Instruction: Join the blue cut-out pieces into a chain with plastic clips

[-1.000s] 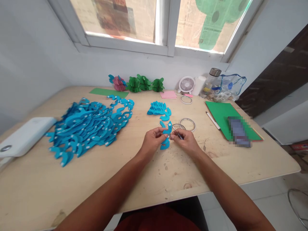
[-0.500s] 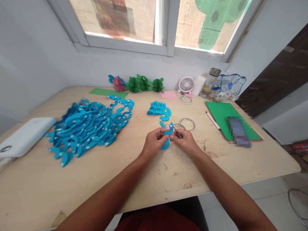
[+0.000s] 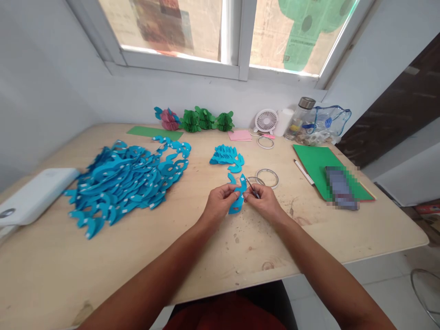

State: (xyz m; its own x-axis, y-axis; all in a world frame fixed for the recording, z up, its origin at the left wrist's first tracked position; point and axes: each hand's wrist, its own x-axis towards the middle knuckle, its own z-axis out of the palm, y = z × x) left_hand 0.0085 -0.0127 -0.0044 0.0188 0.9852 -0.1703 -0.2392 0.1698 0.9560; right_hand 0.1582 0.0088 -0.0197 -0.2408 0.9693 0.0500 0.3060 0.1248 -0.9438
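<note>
My left hand [image 3: 219, 201] pinches a curved blue paper cutout [image 3: 238, 198] just above the wooden table [image 3: 213, 256]. My right hand [image 3: 264, 203] is closed round a thin dark pointed tool [image 3: 252, 189] whose tip touches the cutout. The two hands almost meet at the table's middle. A small stack of the same blue cutouts [image 3: 226, 157] lies just beyond them. A large heap of blue cutouts [image 3: 127, 178] with white tabs spreads over the left half of the table.
Tape rings [image 3: 267, 177] lie by my right hand. Green paper [image 3: 318, 167], a pen [image 3: 304, 172] and a blurred phone [image 3: 340, 188] sit right. A white device [image 3: 34, 195] lies far left. Paper decorations [image 3: 204, 120], a small fan [image 3: 266, 121], a jar [image 3: 300, 118] line the wall.
My hands have drawn slightly closer together on the cutout and the tool tip shifted a little. Nothing else on the table has moved.
</note>
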